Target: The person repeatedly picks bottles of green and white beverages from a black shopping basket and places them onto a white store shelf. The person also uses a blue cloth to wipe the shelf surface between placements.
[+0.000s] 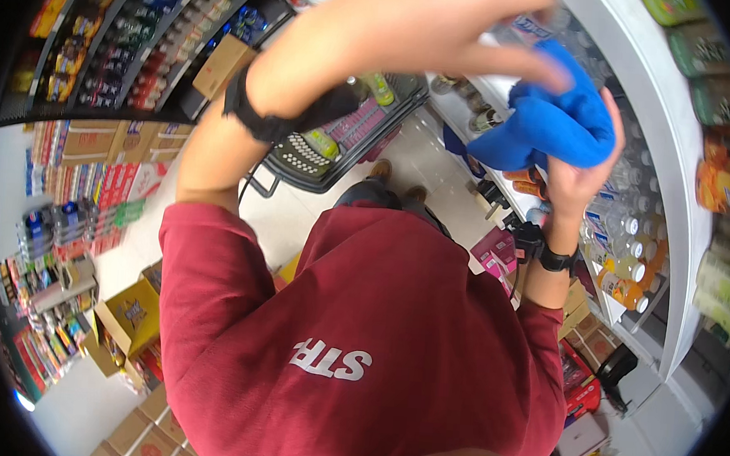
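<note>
My right hand (578, 178) holds a bunched blue cloth (553, 123) in front of the bottle shelves on the right, with its fingers partly behind the folds. Across the top reaches my left hand (477, 31), blurred, its fingers apart. One of its fingers overlaps the upper part of the cloth; whether it touches is not clear. Both wrists wear black straps. Beneath the left forearm is a dark cart or basket (308, 177) that contains green-labelled bottles (322, 144).
A white shelf edge (692, 260) curves down the right, beside clear and orange drink bottles (621, 291). Packed drink shelves (132, 44) stand at upper left. A cardboard box (224, 66) sits near my left forearm. Lower left holds an open yellow-lined carton (131, 317) and stacked cartons (145, 440).
</note>
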Available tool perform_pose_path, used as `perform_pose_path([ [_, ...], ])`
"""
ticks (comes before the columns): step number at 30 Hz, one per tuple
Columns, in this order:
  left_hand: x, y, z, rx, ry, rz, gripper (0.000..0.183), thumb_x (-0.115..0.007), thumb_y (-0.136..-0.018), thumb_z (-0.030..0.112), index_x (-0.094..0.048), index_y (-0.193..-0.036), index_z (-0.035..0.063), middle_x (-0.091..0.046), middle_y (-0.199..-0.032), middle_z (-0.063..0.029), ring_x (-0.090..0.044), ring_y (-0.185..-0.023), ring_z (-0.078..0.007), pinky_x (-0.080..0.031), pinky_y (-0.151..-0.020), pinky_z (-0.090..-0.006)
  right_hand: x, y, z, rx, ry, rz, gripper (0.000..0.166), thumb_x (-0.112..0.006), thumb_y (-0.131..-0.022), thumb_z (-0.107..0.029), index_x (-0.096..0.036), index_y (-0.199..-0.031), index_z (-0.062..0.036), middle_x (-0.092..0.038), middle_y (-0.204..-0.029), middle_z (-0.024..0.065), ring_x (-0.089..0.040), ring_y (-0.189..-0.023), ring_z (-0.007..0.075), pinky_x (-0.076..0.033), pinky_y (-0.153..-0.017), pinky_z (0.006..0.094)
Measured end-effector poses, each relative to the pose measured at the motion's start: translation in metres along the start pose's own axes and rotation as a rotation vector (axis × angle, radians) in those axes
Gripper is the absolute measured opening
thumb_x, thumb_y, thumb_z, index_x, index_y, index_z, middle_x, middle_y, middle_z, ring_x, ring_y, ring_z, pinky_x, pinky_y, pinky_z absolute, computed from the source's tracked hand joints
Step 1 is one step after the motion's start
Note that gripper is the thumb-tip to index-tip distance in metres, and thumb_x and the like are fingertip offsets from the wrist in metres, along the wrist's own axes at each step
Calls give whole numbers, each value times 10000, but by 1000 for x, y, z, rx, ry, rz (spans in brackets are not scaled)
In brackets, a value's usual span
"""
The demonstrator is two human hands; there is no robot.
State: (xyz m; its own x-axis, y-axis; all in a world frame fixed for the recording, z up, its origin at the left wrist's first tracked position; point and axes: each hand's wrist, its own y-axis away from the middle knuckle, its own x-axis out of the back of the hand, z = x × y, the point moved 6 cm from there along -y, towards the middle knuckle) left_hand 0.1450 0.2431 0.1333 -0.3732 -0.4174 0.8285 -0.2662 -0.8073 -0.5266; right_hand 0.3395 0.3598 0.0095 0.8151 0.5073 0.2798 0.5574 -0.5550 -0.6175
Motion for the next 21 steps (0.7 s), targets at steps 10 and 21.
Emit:
perform_pose_path([
  [10, -100, 150, -21, 561, 692, 56, 435, -783, -808, 151, -646, -1206, 38, -697, -1085, -152, -673, -986, -292, -517, -873, -352, -150, 12, 18, -165, -172, -487, 846, -746, -782, 4, -329, -1517, -37, -532, -1406, 193, -582, -1240, 293, -459, -1044, 390],
  [21, -138, 175, -43, 837, 1174, 90, 305, -613, -1013, 211, -622, -1262, 34, -682, -1093, -39, -601, -983, -96, -506, -877, -286, -161, 45, 61, -575, -323, -769, 824, -800, -779, -44, -371, -1483, -57, -525, -1376, 108, -513, -1266, 223, -426, -1072, 391],
])
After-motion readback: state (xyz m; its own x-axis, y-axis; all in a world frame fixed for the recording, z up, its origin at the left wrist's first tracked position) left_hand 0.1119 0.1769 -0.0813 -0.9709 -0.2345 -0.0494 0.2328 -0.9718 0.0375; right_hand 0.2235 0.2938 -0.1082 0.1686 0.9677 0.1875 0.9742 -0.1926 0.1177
